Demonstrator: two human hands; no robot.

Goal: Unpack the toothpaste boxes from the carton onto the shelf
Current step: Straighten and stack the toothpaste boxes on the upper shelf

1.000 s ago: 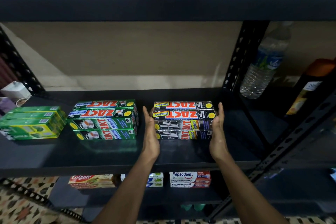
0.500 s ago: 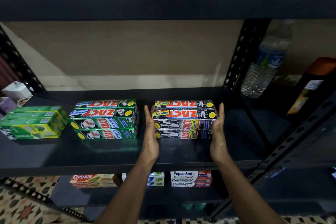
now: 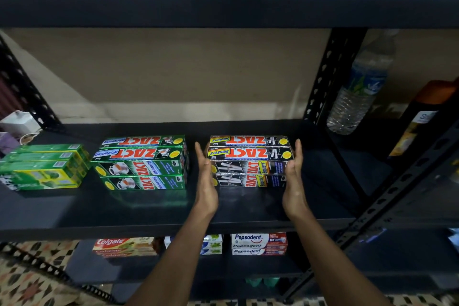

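Observation:
A stack of black Zact Smokers toothpaste boxes (image 3: 249, 160) sits on the dark shelf (image 3: 149, 208), two rows deep and two high. My left hand (image 3: 206, 181) presses its straight fingers flat against the stack's left end. At the right end my right hand (image 3: 294, 179) does the same with straight fingers. Left of this stack stands a stack of green Zact Whitening boxes (image 3: 142, 163), and further left a pile of green and yellow boxes (image 3: 43, 167). The carton is out of view.
A water bottle (image 3: 360, 87) and an orange-capped dark bottle (image 3: 422, 117) stand behind the black upright (image 3: 327, 77) at right. On the lower shelf lie Colgate boxes (image 3: 124, 246) and Pepsodent boxes (image 3: 259, 243). A white object (image 3: 17, 123) sits at far left.
Both hands stay pressed on the ends of the black stack; the stack and hands have barely shifted, only a slight nudge toward the back.

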